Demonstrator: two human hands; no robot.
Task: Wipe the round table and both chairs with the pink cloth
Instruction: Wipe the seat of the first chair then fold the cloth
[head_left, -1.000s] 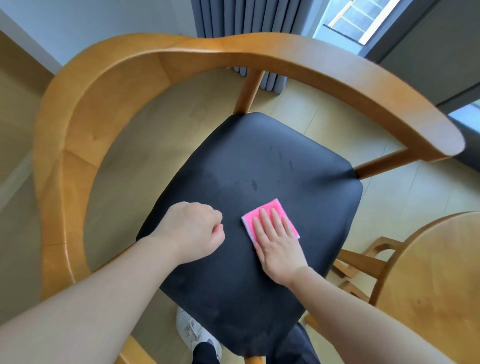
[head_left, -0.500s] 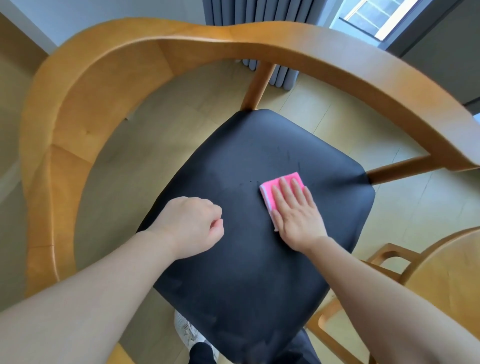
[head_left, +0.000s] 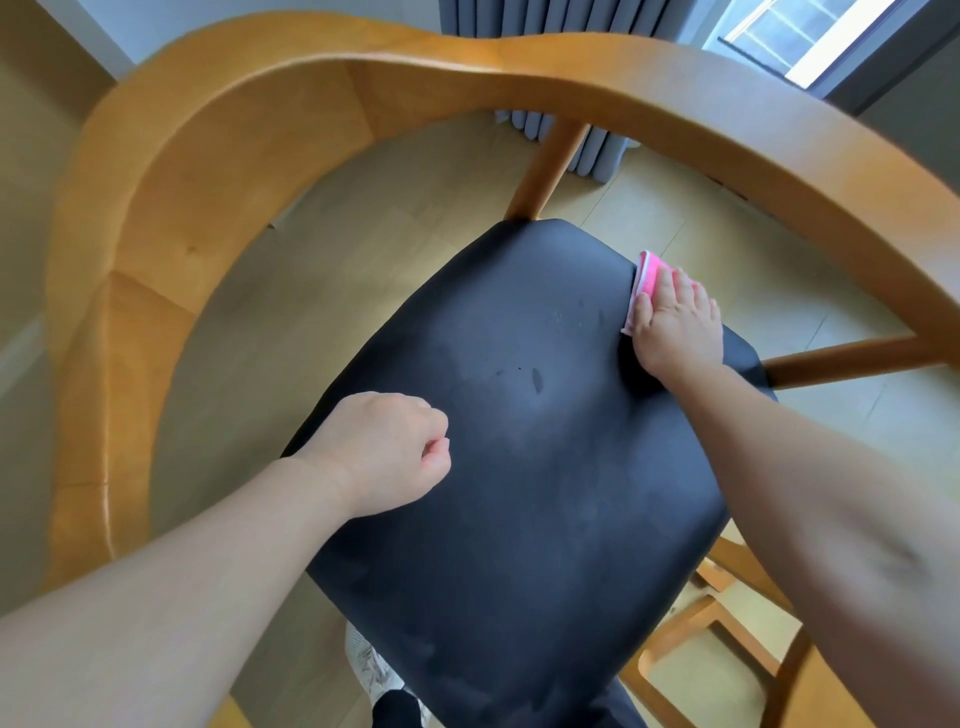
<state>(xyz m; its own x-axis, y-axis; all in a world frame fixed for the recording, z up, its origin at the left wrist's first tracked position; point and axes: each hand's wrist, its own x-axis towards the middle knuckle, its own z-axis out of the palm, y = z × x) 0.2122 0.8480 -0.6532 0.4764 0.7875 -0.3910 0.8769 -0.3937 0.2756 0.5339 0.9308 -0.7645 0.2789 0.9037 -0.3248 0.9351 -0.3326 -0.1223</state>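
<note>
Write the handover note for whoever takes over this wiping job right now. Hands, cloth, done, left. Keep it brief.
Right hand: flat on the cloth, pressing it at the far right edge of the chair's black seat.
Left hand: curled in a fist over the seat's left side, holding nothing.
Done: the seat wipe is under way; faint streaks and a dark spot show mid-seat.
Left: the rest of the seat, the wooden rail, then the other chair and the table, whose state this view does not show.

Matt black seat (head_left: 519, 467), glossy wooden backrest (head_left: 218, 171).
</note>
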